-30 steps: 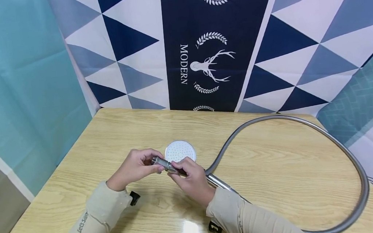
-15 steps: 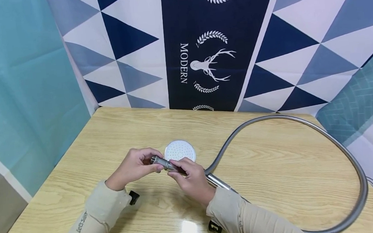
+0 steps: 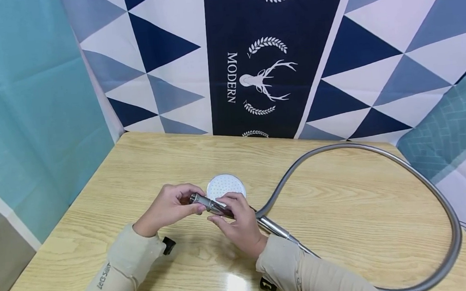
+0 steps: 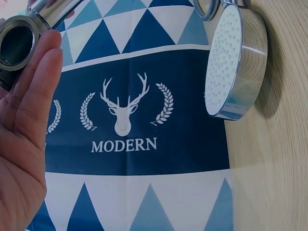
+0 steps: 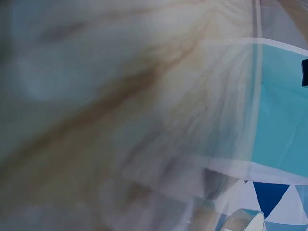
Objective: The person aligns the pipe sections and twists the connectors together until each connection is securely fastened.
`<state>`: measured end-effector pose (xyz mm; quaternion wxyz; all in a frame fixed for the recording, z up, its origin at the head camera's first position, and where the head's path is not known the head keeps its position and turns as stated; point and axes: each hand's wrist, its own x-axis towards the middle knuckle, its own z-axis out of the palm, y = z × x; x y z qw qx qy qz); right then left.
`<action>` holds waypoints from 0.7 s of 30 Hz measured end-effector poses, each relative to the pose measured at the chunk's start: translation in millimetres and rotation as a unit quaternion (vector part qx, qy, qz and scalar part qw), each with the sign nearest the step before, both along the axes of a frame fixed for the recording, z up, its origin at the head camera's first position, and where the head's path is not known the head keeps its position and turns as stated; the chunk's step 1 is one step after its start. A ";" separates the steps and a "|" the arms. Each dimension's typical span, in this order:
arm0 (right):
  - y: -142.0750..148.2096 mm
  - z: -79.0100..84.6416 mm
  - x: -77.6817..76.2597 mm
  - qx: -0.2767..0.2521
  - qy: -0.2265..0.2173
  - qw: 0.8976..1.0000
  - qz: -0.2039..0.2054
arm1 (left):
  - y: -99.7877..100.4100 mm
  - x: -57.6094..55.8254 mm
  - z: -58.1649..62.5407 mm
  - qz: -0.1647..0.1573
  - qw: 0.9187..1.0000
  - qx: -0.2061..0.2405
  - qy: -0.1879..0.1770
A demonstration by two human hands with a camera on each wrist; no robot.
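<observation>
A grey metal hose fitting [image 3: 204, 201] with a round open end is held between both hands. My left hand [image 3: 170, 210] pinches it between thumb and fingers near the open end. In the left wrist view, that dark round opening [image 4: 17, 42] shows beside the fingers. My right hand [image 3: 239, 225] curls thumb and fingers round the narrower end, where a grey shower hose [image 3: 279, 185] disappears behind the hand. Just beyond the hands lies a round shower head [image 3: 225, 186] with a white dotted face; its chrome handle [image 3: 275, 226] passes behind the right hand.
The hose makes a wide loop over the right side of the wooden table [image 3: 156, 163]. A patterned cloth [image 3: 249, 34] hangs behind the table, with teal cloth [image 3: 35, 88] at the left. A blurred sleeve [image 5: 120, 96] fills most of the right wrist view.
The right thumb and fingertips have spread slightly apart at the fitting, showing more of its narrow end. The left hand has kept its hold. Shower head and hose lie as before.
</observation>
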<state>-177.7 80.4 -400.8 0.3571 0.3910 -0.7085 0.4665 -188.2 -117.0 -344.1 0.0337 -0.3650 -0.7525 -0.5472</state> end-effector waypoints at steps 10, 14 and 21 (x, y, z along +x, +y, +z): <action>-2.2 0.5 0.7 -0.034 0.000 0.999 0.028 | 1.7 1.3 1.9 -0.004 1.000 0.005 0.009; -2.2 1.3 1.6 -0.046 -0.010 0.998 0.043 | 2.0 1.6 2.2 0.000 1.000 0.008 0.004; -1.3 1.4 1.2 -0.047 0.007 0.998 0.037 | 2.4 1.9 1.8 0.004 1.000 0.013 -0.010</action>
